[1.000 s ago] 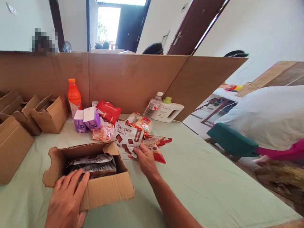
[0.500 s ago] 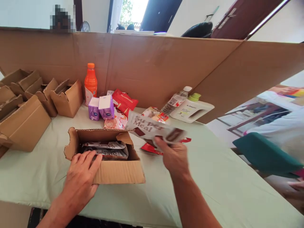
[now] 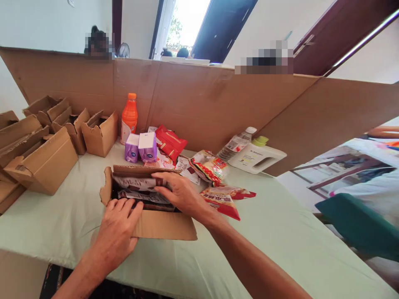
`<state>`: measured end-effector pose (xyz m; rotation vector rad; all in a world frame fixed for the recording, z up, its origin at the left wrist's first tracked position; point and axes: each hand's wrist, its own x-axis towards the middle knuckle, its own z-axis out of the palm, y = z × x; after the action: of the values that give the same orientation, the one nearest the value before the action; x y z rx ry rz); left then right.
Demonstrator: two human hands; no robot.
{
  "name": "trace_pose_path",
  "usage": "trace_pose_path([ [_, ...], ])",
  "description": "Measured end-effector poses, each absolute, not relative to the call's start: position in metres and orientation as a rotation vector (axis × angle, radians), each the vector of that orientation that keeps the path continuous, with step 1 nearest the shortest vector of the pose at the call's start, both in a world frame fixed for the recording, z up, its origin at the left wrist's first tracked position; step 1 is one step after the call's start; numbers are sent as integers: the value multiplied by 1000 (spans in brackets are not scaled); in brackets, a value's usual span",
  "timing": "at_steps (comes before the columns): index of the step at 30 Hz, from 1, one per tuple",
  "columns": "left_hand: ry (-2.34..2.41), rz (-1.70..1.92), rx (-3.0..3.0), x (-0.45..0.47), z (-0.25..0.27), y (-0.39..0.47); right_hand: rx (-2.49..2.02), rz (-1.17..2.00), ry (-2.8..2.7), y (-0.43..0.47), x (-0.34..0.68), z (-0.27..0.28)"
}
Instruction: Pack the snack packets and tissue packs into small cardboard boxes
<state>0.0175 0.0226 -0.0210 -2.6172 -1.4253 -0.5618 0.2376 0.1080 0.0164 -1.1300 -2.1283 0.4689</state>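
Observation:
An open cardboard box (image 3: 168, 226) stands on the table before me, with several white "Super Meal" packets (image 3: 146, 196) inside. My left hand (image 3: 120, 226) grips its near wall, fingertips over the edge and thumb outside. Inside the box, along the far wall, my right hand (image 3: 177, 193) is closed on the end of a white and brown snack packet (image 3: 132, 182). Part of that packet is covered by my fingers. Right of the box lie a red and yellow snack bag (image 3: 222, 201) and another "Super Meal" packet (image 3: 188, 170).
Several open cardboard boxes (image 3: 46, 162) stand at the left. Behind my box are an orange bottle (image 3: 129, 118), purple tissue packs (image 3: 147, 147), a red packet (image 3: 170, 143), a clear bottle (image 3: 235, 145) and a white jug (image 3: 258, 158). A cardboard partition (image 3: 193, 108) borders the table.
My right hand has carried the packet leftward from beside the box into it. My left hand stays on the near wall. The camera view has shifted, uncovering the snack bags at the right.

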Motion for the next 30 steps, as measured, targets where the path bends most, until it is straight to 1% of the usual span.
trace_pose_path([
  [5, -1396, -614, -2631, 17, -24, 23, -1249, 416, -2217, 101, 243, 24],
  [11, -1384, -655, -2620, 17, -28, 25, -1412, 259, -2661, 104, 210, 51],
  [15, -1417, -613, -2644, 17, -27, 26, -1417, 271, -3027, 124, 183, 47],
  [18, -1448, -555, -2664, 16, -25, 28, -1406, 295, -3104, 137, 173, 38],
  [22, -1426, -534, -2673, 14, -20, 33, -1340, 365, -3067, 137, 184, 39],
  [25, -1381, -584, -2689, 11, -18, 34, -1143, 370, -2764, 120, 214, 48],
  [27, -1317, -694, -2693, 10, -17, 30, -1044, 340, -2465, 104, 239, 53],
  [30, -1235, -929, -2625, 6, -16, 18, -1069, 334, -2186, 86, 270, 53],
])
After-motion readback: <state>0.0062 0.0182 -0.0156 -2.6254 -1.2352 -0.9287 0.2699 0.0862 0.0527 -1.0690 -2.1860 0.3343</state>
